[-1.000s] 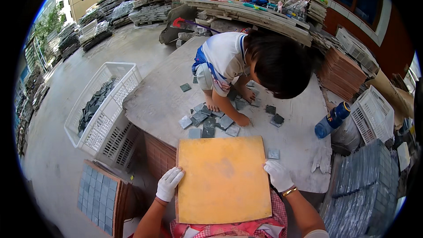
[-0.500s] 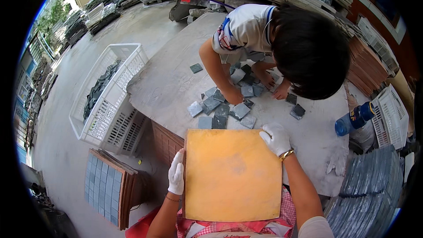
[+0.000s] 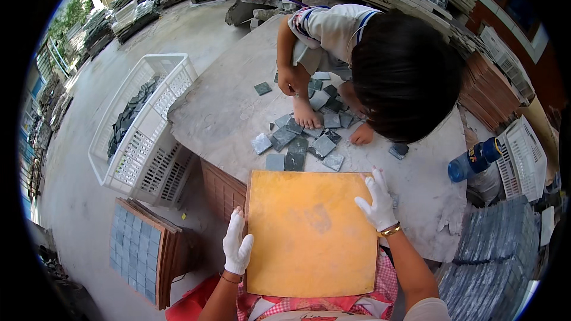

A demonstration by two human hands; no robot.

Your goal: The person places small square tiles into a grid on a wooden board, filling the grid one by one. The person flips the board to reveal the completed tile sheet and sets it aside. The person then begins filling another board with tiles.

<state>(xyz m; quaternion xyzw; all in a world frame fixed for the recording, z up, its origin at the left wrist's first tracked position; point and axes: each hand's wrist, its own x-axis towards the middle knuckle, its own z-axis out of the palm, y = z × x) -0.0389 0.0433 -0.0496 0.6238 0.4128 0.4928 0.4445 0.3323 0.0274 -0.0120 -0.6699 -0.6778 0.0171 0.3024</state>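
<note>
A square yellow-orange board point(image 3: 312, 235) lies flat in front of me, its near edge against my checked pink apron point(image 3: 383, 282). My left hand point(image 3: 237, 245), in a white glove with bare fingertips, stands at the board's left edge, fingers stretched up and thumb apart. At the upper right edge, my gloved right hand point(image 3: 376, 203) has its fingers spread and touches or nearly touches the board. Beyond the board, loose grey-green stone tiles point(image 3: 295, 157) are scattered over a grey slab table point(image 3: 226, 119).
Another person point(image 3: 333, 32) squats barefoot on the slab among the tiles. A blue bottle point(image 3: 473, 160) stands right. White crates point(image 3: 143, 125) and tile-faced boards point(image 3: 135, 249) are at left. Stacked dark tile sheets point(image 3: 491, 261) fill the lower right.
My left thumb has spread away from the fingers, and my right hand has opened and moved slightly down the edge. The other person has drawn a hand back from the tiles toward the knee.
</note>
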